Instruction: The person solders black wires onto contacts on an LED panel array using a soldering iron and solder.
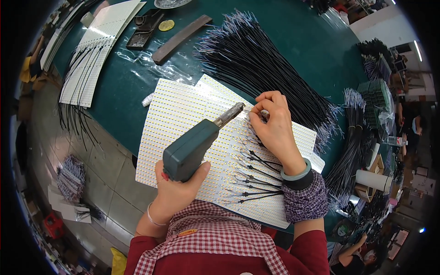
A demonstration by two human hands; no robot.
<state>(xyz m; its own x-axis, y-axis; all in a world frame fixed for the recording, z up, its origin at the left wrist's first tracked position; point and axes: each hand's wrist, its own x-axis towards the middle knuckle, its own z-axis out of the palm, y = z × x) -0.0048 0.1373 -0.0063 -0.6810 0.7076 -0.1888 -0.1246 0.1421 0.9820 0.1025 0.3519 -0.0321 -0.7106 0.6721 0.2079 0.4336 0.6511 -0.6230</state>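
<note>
My left hand [176, 190] is wrapped round the grip of a dark green soldering gun [188, 151]. Its metal tip points up and right, close to the fingertips of my right hand [275, 121]. Those fingers are pinched on a black wire, mostly hidden by the hand, at the upper part of a white LED board [178, 119]. Below that hand, several short black wires [259, 180] lie in a row across the board with their thin split ends on it. Another LED board [220, 87] shows beneath the first.
A large fan of black wires [270, 68] lies behind my right hand. Farther left are a dark bar [181, 39], a yellow round piece [166, 25], a small black tray [144, 32] and a wired LED board [89, 59]. Another wire bundle [350, 146] hangs at the right.
</note>
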